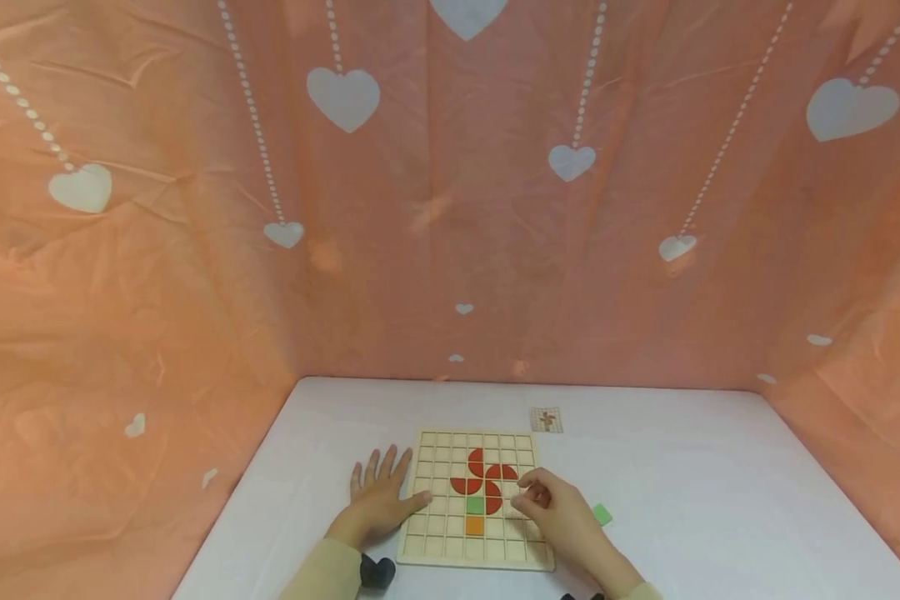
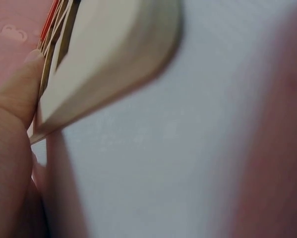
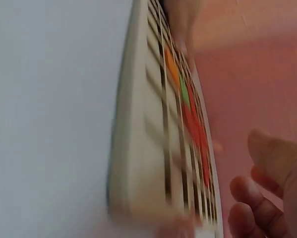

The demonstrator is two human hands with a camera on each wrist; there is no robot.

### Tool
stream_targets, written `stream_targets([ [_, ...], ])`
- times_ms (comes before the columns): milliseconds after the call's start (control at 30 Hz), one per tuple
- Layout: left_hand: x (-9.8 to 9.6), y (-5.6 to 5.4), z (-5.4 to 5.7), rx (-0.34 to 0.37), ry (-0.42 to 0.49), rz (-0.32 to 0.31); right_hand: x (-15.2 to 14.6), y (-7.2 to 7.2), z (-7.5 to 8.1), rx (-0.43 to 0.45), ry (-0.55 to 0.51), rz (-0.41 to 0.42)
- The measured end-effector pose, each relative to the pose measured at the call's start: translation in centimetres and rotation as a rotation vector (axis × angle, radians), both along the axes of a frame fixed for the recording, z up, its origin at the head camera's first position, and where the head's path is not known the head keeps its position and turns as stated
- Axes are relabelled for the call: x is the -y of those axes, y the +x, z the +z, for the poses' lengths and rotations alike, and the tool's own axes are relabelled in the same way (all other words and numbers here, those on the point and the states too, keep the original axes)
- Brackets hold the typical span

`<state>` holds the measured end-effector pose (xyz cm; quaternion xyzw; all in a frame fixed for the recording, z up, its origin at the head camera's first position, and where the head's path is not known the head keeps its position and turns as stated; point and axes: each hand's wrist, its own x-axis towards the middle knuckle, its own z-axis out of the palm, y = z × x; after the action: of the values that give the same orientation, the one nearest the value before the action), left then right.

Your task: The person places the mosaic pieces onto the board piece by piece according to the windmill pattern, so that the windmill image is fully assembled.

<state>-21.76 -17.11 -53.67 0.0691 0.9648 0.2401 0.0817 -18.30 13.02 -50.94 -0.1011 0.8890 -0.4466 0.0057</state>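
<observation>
A wooden grid board [image 1: 435, 546] lies on the white table. Red petal-shaped pieces [image 1: 501, 472] form a pinwheel on it, with a green square [image 1: 476, 505] and an orange square [image 1: 475, 526] in the cells below. My left hand [image 1: 378, 502] lies spread at the board's left side, its thumb over the edge; the left wrist view shows that thumb [image 2: 19, 87] against the board. Over the board's right side is my right hand [image 1: 562, 514], fingers loosely bent. In the right wrist view its thumb [image 3: 272, 148] stands apart from the bent fingers, and nothing shows between them.
Another green square [image 1: 602, 514] lies on the table just right of my right hand. A small card [image 1: 546, 419] with a gridded pinwheel pattern lies behind the board. Orange-pink cloth [image 1: 450, 275] with white hearts hangs around the table's back and sides.
</observation>
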Motion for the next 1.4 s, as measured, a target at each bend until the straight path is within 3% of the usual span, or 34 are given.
stream_targets([
  [233, -0.6, 0.0, 0.4, 0.01, 0.009, -0.003, -5.7, -0.1, -0.2, 0.06, 0.088, -0.161],
  [533, -0.5, -0.1, 0.6, 0.003, 0.012, -0.001, -10.8, 0.6, -0.8, 0.092, 0.153, -0.218],
  [933, -0.1, 0.3, 0.8, 0.008, 0.02, 0.012, -11.3, 1.1, -1.3, 0.149, 0.142, -0.233],
  [1400, 0.0, 0.3, 0.3, -0.001, 0.009, 0.006, -11.2, 1.3, -1.8, 0.101, 0.194, -0.22],
])
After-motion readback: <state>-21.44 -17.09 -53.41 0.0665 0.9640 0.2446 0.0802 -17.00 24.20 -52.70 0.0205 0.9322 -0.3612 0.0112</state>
